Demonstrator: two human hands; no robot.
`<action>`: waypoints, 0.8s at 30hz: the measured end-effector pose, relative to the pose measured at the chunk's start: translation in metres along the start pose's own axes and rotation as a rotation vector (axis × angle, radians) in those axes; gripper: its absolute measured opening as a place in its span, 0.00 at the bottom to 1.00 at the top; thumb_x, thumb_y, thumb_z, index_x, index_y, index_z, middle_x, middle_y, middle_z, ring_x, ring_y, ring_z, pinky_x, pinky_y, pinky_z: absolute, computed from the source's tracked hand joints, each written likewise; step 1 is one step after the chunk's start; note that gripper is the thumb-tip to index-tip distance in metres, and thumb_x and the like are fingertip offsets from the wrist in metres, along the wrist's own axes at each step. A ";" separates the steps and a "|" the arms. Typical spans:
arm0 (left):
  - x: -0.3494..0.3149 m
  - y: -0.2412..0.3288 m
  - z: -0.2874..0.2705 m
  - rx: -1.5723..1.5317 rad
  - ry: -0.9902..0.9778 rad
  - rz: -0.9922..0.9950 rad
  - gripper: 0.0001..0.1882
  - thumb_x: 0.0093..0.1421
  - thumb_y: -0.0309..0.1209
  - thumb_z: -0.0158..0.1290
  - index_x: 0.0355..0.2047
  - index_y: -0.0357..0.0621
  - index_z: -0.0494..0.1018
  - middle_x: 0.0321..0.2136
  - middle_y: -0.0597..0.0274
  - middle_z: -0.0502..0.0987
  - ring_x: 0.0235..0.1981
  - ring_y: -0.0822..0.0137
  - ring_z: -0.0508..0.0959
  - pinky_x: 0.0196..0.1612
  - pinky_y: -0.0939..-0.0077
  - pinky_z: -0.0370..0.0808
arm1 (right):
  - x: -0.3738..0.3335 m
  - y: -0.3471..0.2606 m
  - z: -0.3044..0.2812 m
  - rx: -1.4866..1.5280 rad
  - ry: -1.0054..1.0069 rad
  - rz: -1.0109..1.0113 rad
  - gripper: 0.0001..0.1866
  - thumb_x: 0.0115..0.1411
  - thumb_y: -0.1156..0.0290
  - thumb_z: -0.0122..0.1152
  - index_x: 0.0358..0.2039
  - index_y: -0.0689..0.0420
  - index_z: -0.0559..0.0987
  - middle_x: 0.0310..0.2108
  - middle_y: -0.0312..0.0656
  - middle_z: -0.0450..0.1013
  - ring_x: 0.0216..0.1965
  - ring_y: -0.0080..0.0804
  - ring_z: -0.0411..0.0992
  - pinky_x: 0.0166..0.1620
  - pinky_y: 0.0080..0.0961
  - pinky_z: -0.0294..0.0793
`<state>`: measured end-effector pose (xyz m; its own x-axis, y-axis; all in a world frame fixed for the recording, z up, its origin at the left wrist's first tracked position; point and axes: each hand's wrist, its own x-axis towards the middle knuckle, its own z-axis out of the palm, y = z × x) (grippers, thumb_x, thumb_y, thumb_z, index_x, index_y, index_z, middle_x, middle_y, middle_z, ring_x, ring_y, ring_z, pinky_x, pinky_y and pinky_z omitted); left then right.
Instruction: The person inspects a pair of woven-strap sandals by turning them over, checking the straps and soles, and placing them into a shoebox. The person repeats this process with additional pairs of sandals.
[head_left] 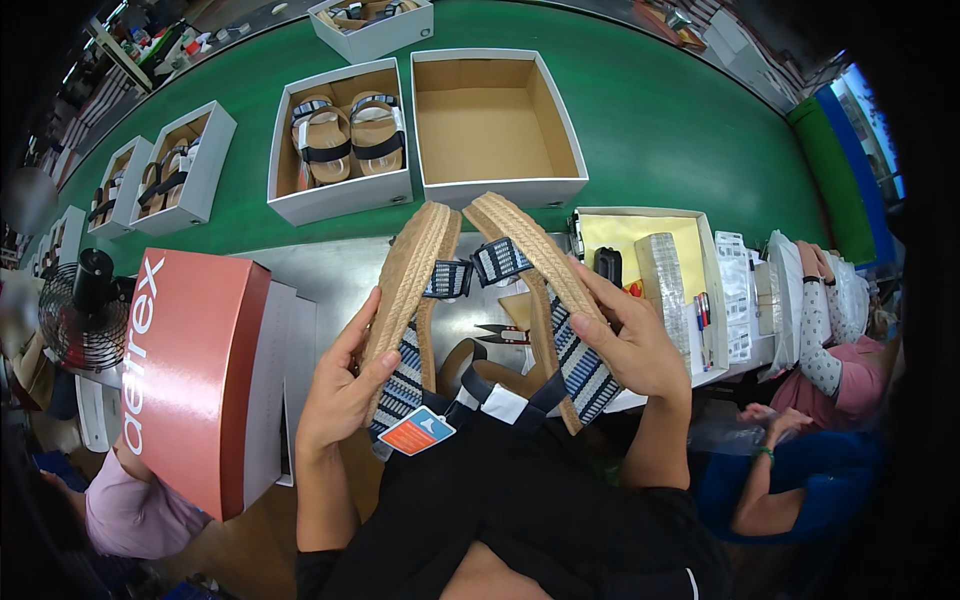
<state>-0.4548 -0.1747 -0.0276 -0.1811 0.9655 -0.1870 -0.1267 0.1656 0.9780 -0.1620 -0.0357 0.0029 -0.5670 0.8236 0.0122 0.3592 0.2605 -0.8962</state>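
Note:
A pair of wedge sandals is held up in front of me, turned on their sides with the woven rope-like sole edges facing outward. My left hand [345,385] grips the left sandal [405,290] along its sole. Likewise, my right hand [635,335] has its fingers around the sole of the right sandal [540,270]. Both have blue-and-white patterned straps. An orange and blue paper tag [418,430] hangs by the left one. Just beyond the sandals stands an open white box [500,120] with a bare brown inside. Thread snips [502,334] lie on the metal surface between the sandals.
A white box with a sandal pair [350,140] stands beside the bare box on the green table [690,120]. More boxed sandals [170,180] line the left. A red-lidded shoebox [195,380] stands near left; a yellow-lined tray [640,230] lies right. Co-workers sit at both sides.

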 end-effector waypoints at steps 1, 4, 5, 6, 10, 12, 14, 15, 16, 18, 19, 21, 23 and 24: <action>0.001 0.002 0.001 0.001 0.002 0.014 0.37 0.64 0.28 0.57 0.69 0.35 0.54 0.59 0.50 0.69 0.57 0.68 0.70 0.60 0.75 0.64 | 0.000 -0.001 0.000 0.001 0.008 0.000 0.32 0.66 0.55 0.58 0.65 0.59 0.67 0.43 0.52 0.77 0.41 0.33 0.75 0.49 0.28 0.72; 0.002 0.006 0.001 0.018 -0.006 0.037 0.36 0.64 0.28 0.56 0.69 0.32 0.53 0.64 0.47 0.64 0.63 0.65 0.65 0.64 0.73 0.60 | 0.002 -0.013 -0.006 -0.014 -0.064 0.106 0.30 0.69 0.61 0.54 0.66 0.61 0.64 0.54 0.49 0.72 0.53 0.31 0.70 0.57 0.27 0.66; 0.002 0.006 0.001 0.040 -0.002 0.045 0.36 0.65 0.28 0.56 0.69 0.32 0.53 0.64 0.47 0.64 0.63 0.65 0.65 0.64 0.73 0.60 | 0.003 -0.018 -0.009 -0.023 -0.104 0.157 0.29 0.70 0.63 0.53 0.67 0.62 0.62 0.60 0.48 0.69 0.58 0.30 0.67 0.62 0.26 0.62; 0.003 0.006 0.001 0.062 0.001 0.053 0.36 0.65 0.28 0.56 0.69 0.32 0.53 0.64 0.47 0.64 0.63 0.65 0.65 0.64 0.73 0.60 | 0.004 -0.020 -0.009 -0.035 -0.103 0.149 0.29 0.70 0.63 0.52 0.67 0.62 0.63 0.60 0.48 0.69 0.59 0.31 0.67 0.62 0.26 0.62; 0.005 0.009 0.002 0.096 0.000 0.047 0.36 0.65 0.29 0.56 0.68 0.31 0.54 0.63 0.48 0.66 0.62 0.66 0.66 0.63 0.73 0.61 | 0.006 -0.026 -0.010 -0.056 -0.098 0.134 0.28 0.71 0.61 0.50 0.66 0.63 0.63 0.60 0.49 0.69 0.59 0.33 0.67 0.62 0.27 0.62; 0.006 0.011 0.003 0.106 0.002 0.043 0.36 0.65 0.30 0.56 0.69 0.32 0.54 0.62 0.49 0.67 0.61 0.66 0.67 0.63 0.74 0.61 | 0.007 -0.026 -0.010 -0.062 -0.098 0.135 0.28 0.71 0.61 0.49 0.66 0.63 0.64 0.60 0.49 0.69 0.59 0.33 0.67 0.62 0.27 0.62; 0.006 0.011 0.003 0.111 0.003 0.034 0.35 0.66 0.30 0.55 0.69 0.33 0.54 0.61 0.50 0.67 0.60 0.67 0.68 0.62 0.74 0.62 | 0.009 -0.023 -0.008 -0.079 -0.096 0.138 0.28 0.71 0.61 0.49 0.66 0.62 0.64 0.60 0.49 0.70 0.58 0.31 0.68 0.61 0.27 0.63; 0.006 0.011 0.002 0.112 0.002 0.026 0.35 0.66 0.31 0.55 0.69 0.34 0.54 0.60 0.50 0.68 0.59 0.68 0.68 0.62 0.75 0.62 | 0.009 -0.022 -0.008 -0.076 -0.096 0.152 0.28 0.71 0.61 0.49 0.66 0.62 0.64 0.59 0.48 0.70 0.58 0.30 0.68 0.61 0.26 0.63; 0.005 0.011 0.002 0.112 0.003 0.018 0.35 0.66 0.31 0.55 0.69 0.34 0.55 0.60 0.51 0.68 0.59 0.68 0.68 0.61 0.75 0.63 | 0.009 -0.021 -0.007 -0.074 -0.098 0.165 0.28 0.71 0.61 0.49 0.66 0.62 0.64 0.59 0.47 0.71 0.57 0.30 0.68 0.60 0.26 0.63; 0.005 0.008 0.001 0.129 0.011 0.016 0.34 0.67 0.32 0.54 0.69 0.36 0.55 0.58 0.52 0.69 0.57 0.69 0.69 0.60 0.76 0.64 | 0.009 -0.018 -0.004 -0.072 -0.070 0.160 0.28 0.70 0.59 0.50 0.66 0.61 0.65 0.52 0.48 0.73 0.50 0.29 0.70 0.56 0.26 0.66; 0.007 0.008 0.001 0.141 0.013 0.013 0.33 0.67 0.33 0.54 0.69 0.38 0.56 0.58 0.53 0.70 0.57 0.69 0.69 0.60 0.76 0.64 | 0.009 -0.015 -0.003 -0.068 -0.038 0.146 0.29 0.70 0.57 0.52 0.65 0.60 0.66 0.45 0.49 0.75 0.44 0.28 0.71 0.51 0.26 0.69; 0.007 0.006 -0.001 0.155 0.020 0.011 0.32 0.68 0.33 0.53 0.69 0.39 0.57 0.57 0.54 0.71 0.56 0.71 0.69 0.59 0.77 0.65 | 0.010 -0.011 0.001 -0.057 -0.011 0.127 0.29 0.69 0.56 0.53 0.65 0.59 0.67 0.41 0.51 0.77 0.39 0.28 0.73 0.48 0.25 0.72; 0.009 0.004 -0.002 0.160 0.023 -0.007 0.31 0.68 0.34 0.53 0.69 0.40 0.58 0.56 0.54 0.72 0.55 0.71 0.70 0.58 0.77 0.65 | 0.010 -0.007 0.002 -0.043 -0.004 0.131 0.28 0.69 0.57 0.53 0.64 0.60 0.67 0.44 0.50 0.77 0.42 0.27 0.73 0.50 0.25 0.71; 0.010 0.003 -0.002 0.157 0.022 -0.024 0.31 0.68 0.34 0.53 0.69 0.41 0.58 0.55 0.55 0.72 0.55 0.72 0.70 0.58 0.77 0.65 | 0.010 -0.001 0.005 -0.030 0.017 0.071 0.27 0.70 0.60 0.53 0.64 0.61 0.67 0.49 0.49 0.76 0.47 0.26 0.72 0.54 0.24 0.69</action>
<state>-0.4589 -0.1648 -0.0263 -0.2011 0.9566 -0.2110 0.0223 0.2198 0.9753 -0.1717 -0.0302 0.0012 -0.5266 0.8490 -0.0434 0.4200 0.2155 -0.8816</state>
